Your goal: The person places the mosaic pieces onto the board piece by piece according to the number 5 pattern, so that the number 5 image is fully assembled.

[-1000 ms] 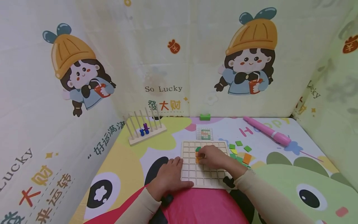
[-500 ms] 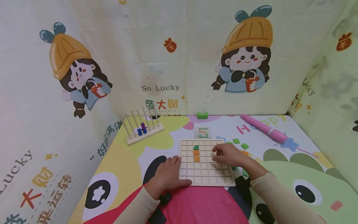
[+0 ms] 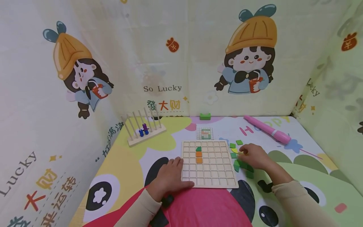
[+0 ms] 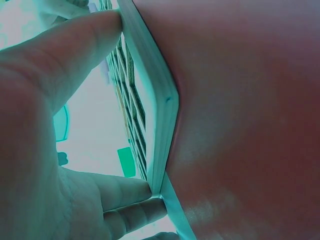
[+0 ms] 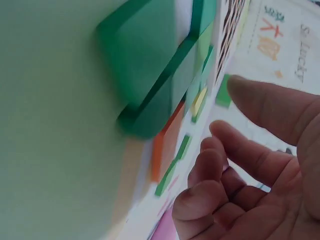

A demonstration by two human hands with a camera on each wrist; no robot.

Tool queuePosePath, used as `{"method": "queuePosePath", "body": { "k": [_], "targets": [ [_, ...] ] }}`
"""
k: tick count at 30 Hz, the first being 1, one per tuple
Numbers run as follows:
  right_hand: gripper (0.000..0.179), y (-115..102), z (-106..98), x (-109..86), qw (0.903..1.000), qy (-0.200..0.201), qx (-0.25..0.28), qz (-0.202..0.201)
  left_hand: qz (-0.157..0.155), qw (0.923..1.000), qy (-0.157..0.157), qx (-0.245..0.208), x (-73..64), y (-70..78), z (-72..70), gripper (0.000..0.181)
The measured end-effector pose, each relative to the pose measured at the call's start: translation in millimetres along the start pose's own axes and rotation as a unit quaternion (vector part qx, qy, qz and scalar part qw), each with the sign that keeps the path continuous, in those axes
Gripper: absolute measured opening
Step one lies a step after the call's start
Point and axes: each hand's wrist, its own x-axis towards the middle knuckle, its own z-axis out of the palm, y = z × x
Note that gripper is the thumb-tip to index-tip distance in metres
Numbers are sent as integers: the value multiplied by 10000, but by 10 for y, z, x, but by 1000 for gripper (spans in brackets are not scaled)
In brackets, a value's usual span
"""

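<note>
A square wooden grid board [image 3: 212,181] lies in front of me. One green rounded piece [image 3: 198,149] and two orange squares [image 3: 199,160] sit in one column of its cells. My left hand [image 3: 170,178] rests at the board's near left corner, fingers against the left side and thumb along the front edge. Over the loose pieces right of the board is my right hand [image 3: 256,156], fingers loosely bent with nothing between them. Beside it lie green pieces [image 3: 236,165] and a yellow piece [image 3: 234,151]. An orange piece [image 5: 167,145] shows in the right wrist view, hidden in the head view.
A printed pattern card [image 3: 204,133] lies behind the board, with a green block [image 3: 205,116] farther back. A wooden peg rack [image 3: 147,136] with blue and purple figures stands back left. A pink pen-like stick [image 3: 267,130] lies back right. Patterned cloth walls surround the table.
My right hand has left the orange squares on the board and moved right to the loose pieces. My left hand has stayed at the board's corner.
</note>
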Motion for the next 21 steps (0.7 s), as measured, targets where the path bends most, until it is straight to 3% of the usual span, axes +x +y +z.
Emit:
{"method": "queuePosePath", "body": {
  "k": [10,21],
  "targets": [
    [42,214,-76,-17,9992,-154,-204,300,2,10000,21,13,18,2,-6,109],
    [39,281,-102,23,9975,-385,-175,572,-61,10000,6,11,50,-8,28,111]
  ]
}}
